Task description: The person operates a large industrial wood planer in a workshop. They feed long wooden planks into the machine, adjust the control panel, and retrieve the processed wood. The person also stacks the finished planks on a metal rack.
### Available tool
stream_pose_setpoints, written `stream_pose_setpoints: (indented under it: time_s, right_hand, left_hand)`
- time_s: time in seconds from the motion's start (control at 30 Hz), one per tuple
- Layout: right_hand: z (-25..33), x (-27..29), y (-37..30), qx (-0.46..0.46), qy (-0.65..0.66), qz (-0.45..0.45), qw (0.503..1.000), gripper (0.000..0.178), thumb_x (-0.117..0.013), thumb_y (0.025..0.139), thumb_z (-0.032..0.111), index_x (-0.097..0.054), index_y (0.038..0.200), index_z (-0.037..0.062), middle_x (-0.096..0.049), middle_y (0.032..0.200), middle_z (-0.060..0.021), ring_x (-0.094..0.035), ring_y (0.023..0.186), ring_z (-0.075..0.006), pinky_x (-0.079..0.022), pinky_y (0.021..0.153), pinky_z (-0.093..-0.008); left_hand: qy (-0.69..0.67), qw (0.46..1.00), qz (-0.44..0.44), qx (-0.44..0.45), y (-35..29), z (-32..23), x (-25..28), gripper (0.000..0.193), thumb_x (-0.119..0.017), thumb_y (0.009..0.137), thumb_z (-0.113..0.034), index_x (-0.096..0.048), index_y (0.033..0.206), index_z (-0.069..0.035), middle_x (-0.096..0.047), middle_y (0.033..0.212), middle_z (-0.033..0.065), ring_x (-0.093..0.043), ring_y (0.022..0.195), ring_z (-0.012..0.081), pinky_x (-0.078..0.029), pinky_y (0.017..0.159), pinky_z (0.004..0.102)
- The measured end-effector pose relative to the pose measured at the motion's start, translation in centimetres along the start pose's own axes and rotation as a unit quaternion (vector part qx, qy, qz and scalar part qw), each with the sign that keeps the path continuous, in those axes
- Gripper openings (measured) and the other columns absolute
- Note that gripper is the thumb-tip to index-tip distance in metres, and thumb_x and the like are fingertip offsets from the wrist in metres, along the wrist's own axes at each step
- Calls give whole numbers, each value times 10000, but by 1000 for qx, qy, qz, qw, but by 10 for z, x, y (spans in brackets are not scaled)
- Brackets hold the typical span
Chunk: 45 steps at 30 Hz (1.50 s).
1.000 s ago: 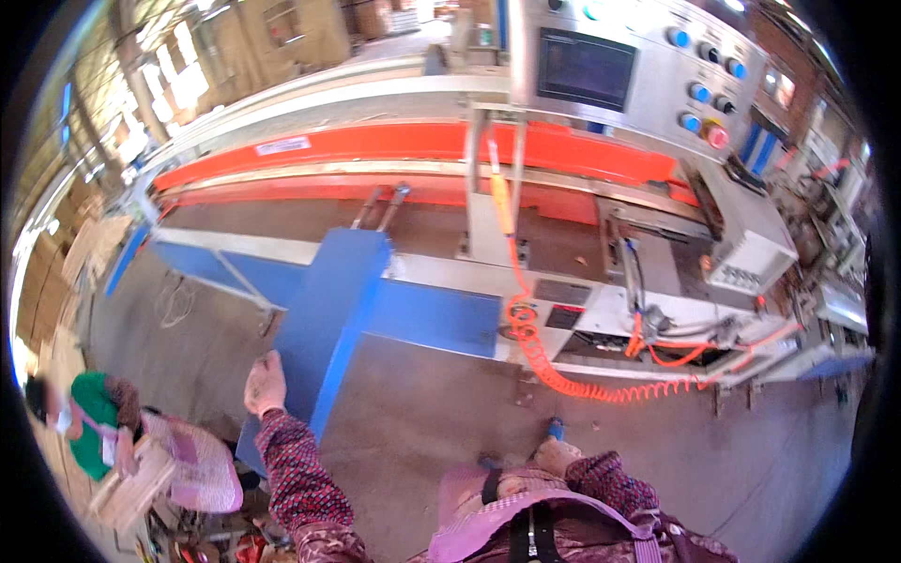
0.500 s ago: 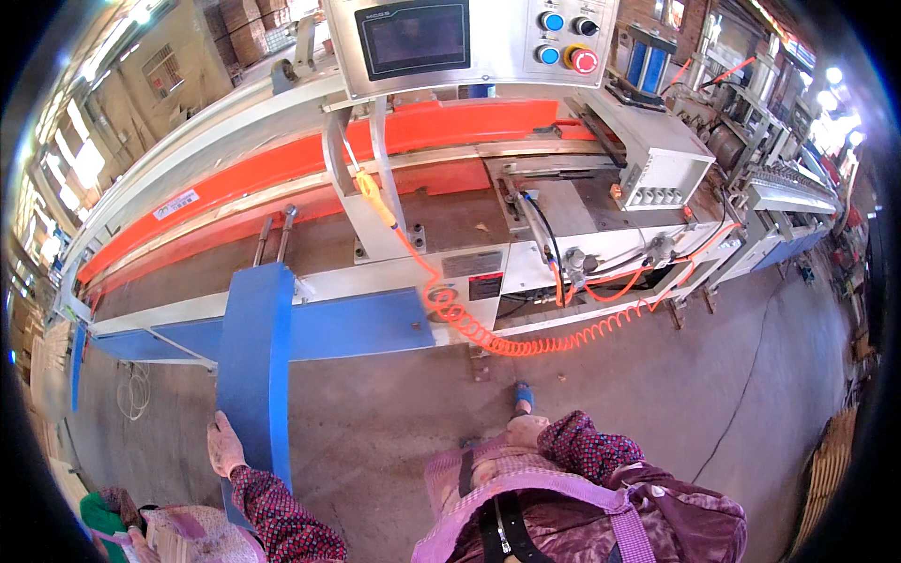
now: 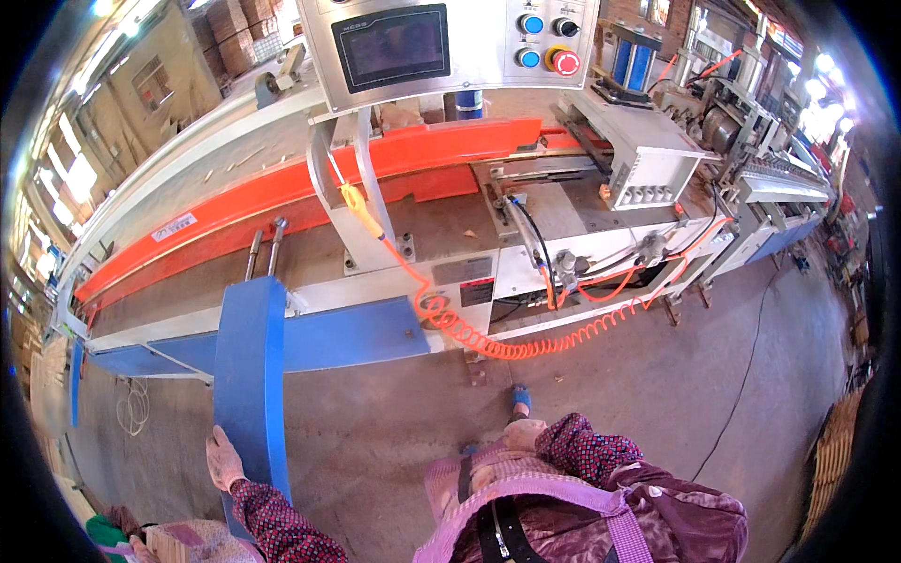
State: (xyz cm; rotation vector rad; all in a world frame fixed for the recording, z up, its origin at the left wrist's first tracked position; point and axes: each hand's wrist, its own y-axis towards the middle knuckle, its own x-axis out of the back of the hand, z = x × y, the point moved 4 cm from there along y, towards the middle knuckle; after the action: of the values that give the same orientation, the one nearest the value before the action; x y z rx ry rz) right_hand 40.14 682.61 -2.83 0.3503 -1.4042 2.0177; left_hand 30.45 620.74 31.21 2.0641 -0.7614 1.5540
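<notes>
My left hand (image 3: 223, 458) rests on the left edge of a long blue metal panel (image 3: 249, 366), its fingers stretched out and lying against it. The panel slopes from the front of a long machine (image 3: 375, 253) down toward me. My right hand (image 3: 524, 434) is low in front of my body, beside the purple checked apron (image 3: 479, 479). Its fingers are mostly hidden, so what they do does not show. Along the machine bed runs an orange beam (image 3: 310, 188). Two metal rods (image 3: 265, 251) stand just beyond the panel's upper end.
A control box (image 3: 450, 47) with a dark screen and buttons hangs over the machine. A coiled orange air hose (image 3: 507, 349) droops along its front. Another person (image 3: 178, 540) with wooden pieces is at the lower left. A thin cable (image 3: 746, 375) crosses the floor at right.
The long wooden strip along the orange beam no longer shows, and the beam sits nearer to me. My left hand stays on the blue panel. The view has shifted slightly.
</notes>
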Motion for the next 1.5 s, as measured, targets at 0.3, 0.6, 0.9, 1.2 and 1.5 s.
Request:
stream_pose_setpoints:
  time_s: [0.3,0.6,0.9,1.2,1.5]
  right_hand:
    - [0,1,4,0,7,-3,1000,240,-645,838,325,-752,919,126,-699,944,-155,-664,913,-345,-519,852,-515]
    - [-2,-1,6,1,14,-4,1000,236,-659,826,327,-748,909,126,-697,933,-151,-659,891,-342,-517,839,-514]
    - [-3,1,7,3,20,-8,1000,232,-673,813,329,-744,899,126,-696,922,-147,-654,869,-340,-516,825,-512]
    - [-7,0,9,2,28,-6,1000,230,-687,800,330,-741,889,126,-694,911,-143,-649,847,-337,-514,812,-511]
    - [-9,0,10,6,40,-4,999,229,-701,787,332,-737,879,125,-692,900,-139,-644,824,-335,-512,798,-510]
  left_hand:
    - [2,1000,-2,-31,13,11,-9,691,-300,1017,-556,-562,1322,6,-578,1351,220,-525,1265,390,-414,1052,443]
    - [-1,1000,5,-10,3,2,-2,696,-284,1021,-560,-556,1339,-4,-586,1351,205,-528,1268,379,-412,1058,441]
    - [2,1000,3,-23,8,9,-5,696,-286,1021,-571,-562,1334,-13,-584,1353,205,-534,1262,379,-424,1048,444]
    - [13,1000,-2,-19,14,14,-10,690,-299,1022,-570,-575,1311,-8,-604,1314,221,-560,1220,397,-442,1022,450]
    - [6,999,-19,-28,17,17,-14,697,-300,1022,-566,-589,1281,12,-612,1285,241,-560,1209,410,-444,1010,458]
